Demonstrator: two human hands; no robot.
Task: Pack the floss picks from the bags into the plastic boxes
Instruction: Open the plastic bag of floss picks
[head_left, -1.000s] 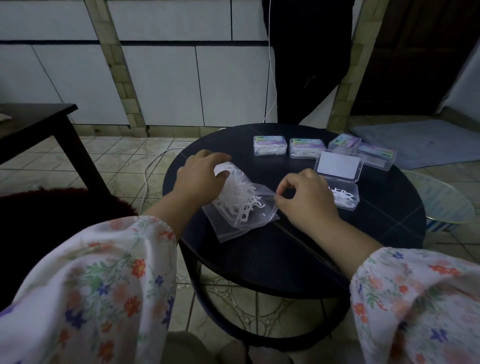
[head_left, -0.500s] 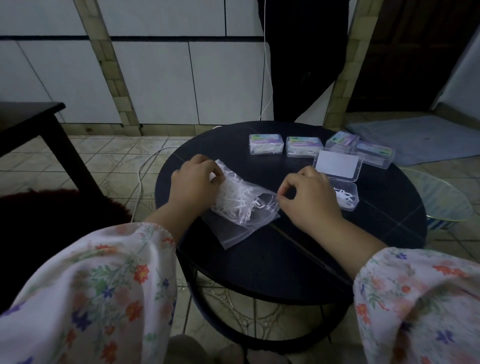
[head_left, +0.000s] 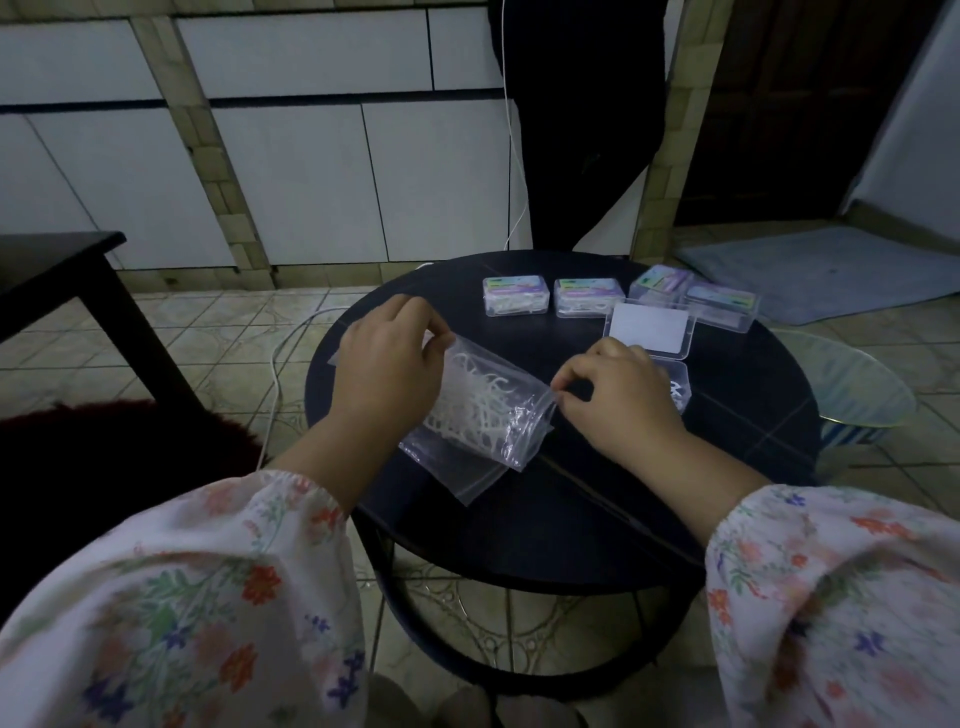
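Observation:
A clear zip bag (head_left: 485, 410) full of white floss picks lies across the middle of the round black table (head_left: 597, 509). My left hand (head_left: 387, 374) grips the bag's far left end. My right hand (head_left: 618, 400) pinches the bag's right edge between thumb and fingers. A second, flat clear bag (head_left: 462, 475) lies under it. Just behind my right hand an open clear plastic box (head_left: 675, 387) holds a few white picks, its lid (head_left: 649, 328) tipped back. Partly hidden by my right hand is the box's near side.
Several closed, labelled plastic boxes (head_left: 516, 296) stand in a row along the table's far edge. A dark side table (head_left: 57, 275) stands to the left, a glass-topped stand (head_left: 852, 384) to the right. A white cable (head_left: 511, 156) hangs down the wall behind.
The bag has turned to lie flatter and more level between my hands. My left hand slid along to its far end; my right hand keeps its pinch on the right edge.

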